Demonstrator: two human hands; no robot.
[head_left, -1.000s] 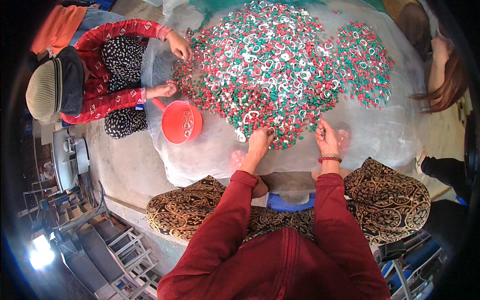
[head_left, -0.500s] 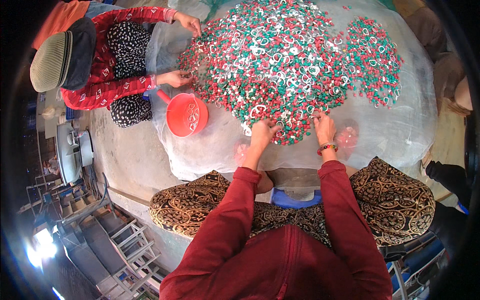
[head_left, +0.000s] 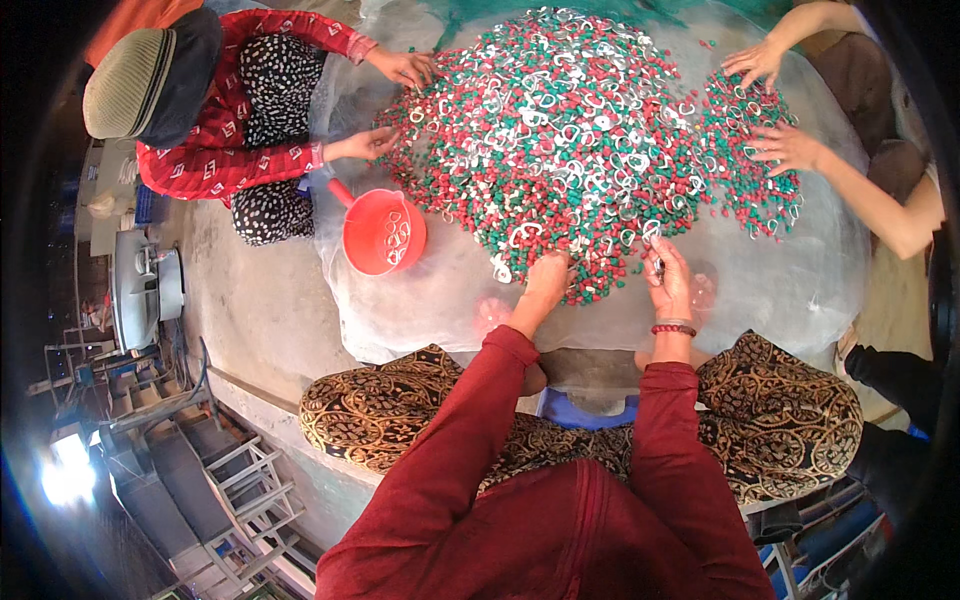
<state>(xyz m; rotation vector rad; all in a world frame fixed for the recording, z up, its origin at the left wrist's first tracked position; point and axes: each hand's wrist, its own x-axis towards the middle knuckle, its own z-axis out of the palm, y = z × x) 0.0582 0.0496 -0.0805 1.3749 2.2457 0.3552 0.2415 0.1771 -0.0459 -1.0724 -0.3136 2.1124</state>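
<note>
A large heap of small red, green and white pieces [head_left: 500,190], mixed with many white plastic rings, lies on a translucent sheet in front of me. At its near edge, my left hand [head_left: 546,283] has its fingers bent down among the pieces, and what they pinch is hidden. My right hand [head_left: 672,285] is turned partly palm-up just to the right, fingers curled. A white ring [head_left: 653,231] shows at its fingertips; something small and dark in the curl is too unclear to name.
A red dipper [head_left: 356,240] with white rings inside stands to the left. A co-worker in a patterned red top [head_left: 240,165] reaches in from the left. Another person's hands [head_left: 785,148] spread over a smaller pile at the right. A blue object [head_left: 585,410] sits between my legs.
My right hand has lifted from the heap's edge and turned, a ring at its fingertips. My left hand has shifted right. Another person's two hands have come in over the right pile.
</note>
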